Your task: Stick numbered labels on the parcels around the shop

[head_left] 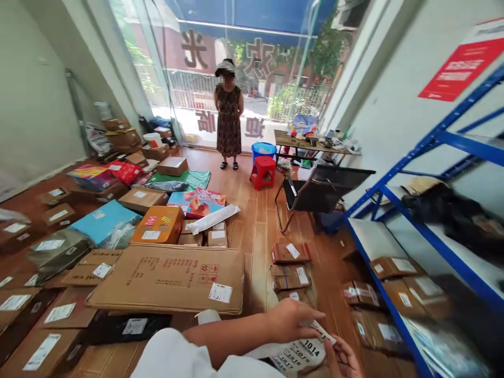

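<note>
My left hand (293,320) reaches across at the bottom of the view, its fingers pinched on a small white label strip (323,332). Below it lies a grey parcel bag (301,355) with "1014" written on it in black. My right hand (343,359) is at the bottom edge, under the bag's right end, with its fingers curled; what it grips is partly hidden, though it appears to support the bag. A white sleeve covers my left upper arm.
Cardboard parcels cover the floor at left, with a big flat carton (169,278) in front. Small brown parcels (290,265) lie on the wooden floor. A blue metal shelf (429,236) stands right. A person (228,118) stands by the glass door, near a red stool (263,171) and a black chair (321,191).
</note>
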Demonstrator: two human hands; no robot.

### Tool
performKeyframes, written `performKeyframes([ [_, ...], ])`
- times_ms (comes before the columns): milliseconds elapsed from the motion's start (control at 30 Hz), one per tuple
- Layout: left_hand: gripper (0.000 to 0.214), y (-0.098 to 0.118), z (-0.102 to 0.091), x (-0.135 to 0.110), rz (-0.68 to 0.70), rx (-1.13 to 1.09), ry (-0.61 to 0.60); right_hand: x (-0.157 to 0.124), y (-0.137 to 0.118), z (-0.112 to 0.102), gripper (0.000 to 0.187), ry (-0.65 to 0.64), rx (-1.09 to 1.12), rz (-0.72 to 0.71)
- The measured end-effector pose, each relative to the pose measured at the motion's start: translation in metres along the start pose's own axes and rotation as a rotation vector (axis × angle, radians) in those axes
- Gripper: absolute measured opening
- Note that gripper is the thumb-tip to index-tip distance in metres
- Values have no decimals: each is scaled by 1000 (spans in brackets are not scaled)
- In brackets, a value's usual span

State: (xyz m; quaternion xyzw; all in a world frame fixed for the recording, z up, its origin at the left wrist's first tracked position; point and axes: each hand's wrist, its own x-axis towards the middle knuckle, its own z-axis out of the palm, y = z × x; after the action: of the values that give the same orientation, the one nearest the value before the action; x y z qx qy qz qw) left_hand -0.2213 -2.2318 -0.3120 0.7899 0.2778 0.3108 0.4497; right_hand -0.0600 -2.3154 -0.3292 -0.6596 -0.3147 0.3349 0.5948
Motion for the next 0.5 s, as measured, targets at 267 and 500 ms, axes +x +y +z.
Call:
performKeyframes([
  [267, 35, -64, -78, 101, -492, -215, 695, 186, -44, 135, 32, -579, -39, -119],
  [500, 43, -194, -255, 176, -571, -51, 1023, 323, -65, 376, 22, -924, -61, -303],
])
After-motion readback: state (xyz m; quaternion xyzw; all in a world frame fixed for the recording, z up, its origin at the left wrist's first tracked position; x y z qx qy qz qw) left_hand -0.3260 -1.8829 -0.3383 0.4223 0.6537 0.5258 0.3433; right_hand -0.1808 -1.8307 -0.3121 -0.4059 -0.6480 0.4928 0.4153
